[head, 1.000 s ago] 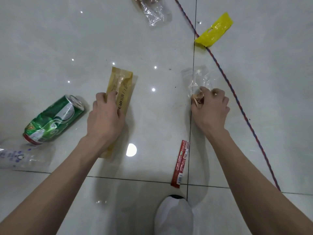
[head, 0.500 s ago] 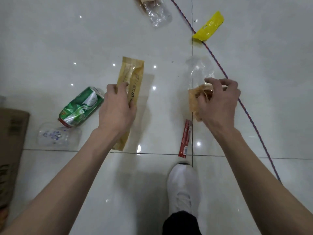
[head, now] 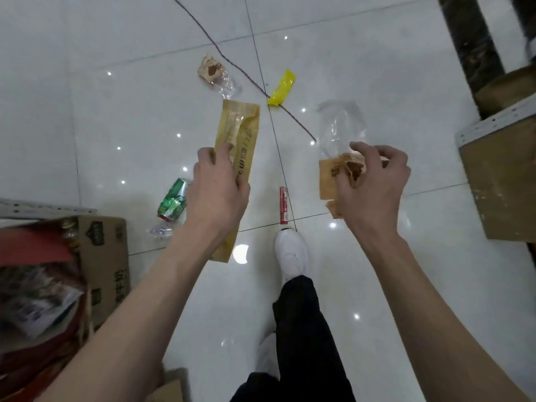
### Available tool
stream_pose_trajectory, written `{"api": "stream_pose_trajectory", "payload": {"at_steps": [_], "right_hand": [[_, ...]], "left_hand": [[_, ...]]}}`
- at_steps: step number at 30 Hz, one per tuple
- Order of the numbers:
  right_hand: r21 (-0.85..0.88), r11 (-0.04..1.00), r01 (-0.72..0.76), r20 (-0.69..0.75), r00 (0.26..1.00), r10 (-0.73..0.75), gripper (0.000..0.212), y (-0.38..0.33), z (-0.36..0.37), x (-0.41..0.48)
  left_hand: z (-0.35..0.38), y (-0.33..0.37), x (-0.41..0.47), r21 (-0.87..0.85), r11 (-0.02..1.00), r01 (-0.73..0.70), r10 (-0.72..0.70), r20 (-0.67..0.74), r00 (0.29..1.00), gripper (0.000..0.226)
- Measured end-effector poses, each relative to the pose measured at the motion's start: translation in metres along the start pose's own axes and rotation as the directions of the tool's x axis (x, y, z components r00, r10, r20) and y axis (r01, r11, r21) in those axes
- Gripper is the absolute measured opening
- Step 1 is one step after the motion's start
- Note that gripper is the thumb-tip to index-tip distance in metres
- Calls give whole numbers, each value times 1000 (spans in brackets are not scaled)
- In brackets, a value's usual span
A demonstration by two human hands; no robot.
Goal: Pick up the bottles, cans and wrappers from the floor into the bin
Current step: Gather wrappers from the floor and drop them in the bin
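Both full: left hand (head: 217, 192) grips the long tan wrapper (head: 240, 132), right hand (head: 371, 184) pinches the clear wrapper (head: 342, 126), cardboard bin (head: 107, 250) sits lower left, nearer the left.

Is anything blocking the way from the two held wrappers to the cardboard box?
Nothing visible does. The left hand holds the tan wrapper and the right hand the clear wrapper, both off the floor; the cardboard box stands open at lower left.
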State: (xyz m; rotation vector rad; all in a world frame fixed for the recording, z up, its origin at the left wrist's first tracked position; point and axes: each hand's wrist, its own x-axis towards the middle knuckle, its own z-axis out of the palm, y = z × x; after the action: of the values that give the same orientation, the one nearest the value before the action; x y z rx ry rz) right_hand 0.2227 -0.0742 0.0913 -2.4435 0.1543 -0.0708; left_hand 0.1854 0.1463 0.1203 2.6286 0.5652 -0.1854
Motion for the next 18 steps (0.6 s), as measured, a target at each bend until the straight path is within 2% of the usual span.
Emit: {"api": "stream_pose_trajectory", "payload": {"at_steps": [4, 9, 14, 18], "right_hand": [[27, 996, -82, -85, 993, 84, 42, -19, -93, -39], [31, 986, -162, -217, 962, 165, 42, 0, -194, -87], [28, 960, -279, -331, 903, 273, 41, 59, -278, -138], [46, 896, -442, -407, 811, 421, 44, 129, -336, -203]], "left_hand": [[-54, 63, -47, 9, 993, -114, 113, 17, 993, 54], [-73, 151, -103, -13, 958, -285, 285, 55, 957, 56], [-45, 228, -174, -34, 905, -425, 425, 138, 894, 56], [9, 276, -245, -34, 860, -509, 501, 242, 831, 56]]}}
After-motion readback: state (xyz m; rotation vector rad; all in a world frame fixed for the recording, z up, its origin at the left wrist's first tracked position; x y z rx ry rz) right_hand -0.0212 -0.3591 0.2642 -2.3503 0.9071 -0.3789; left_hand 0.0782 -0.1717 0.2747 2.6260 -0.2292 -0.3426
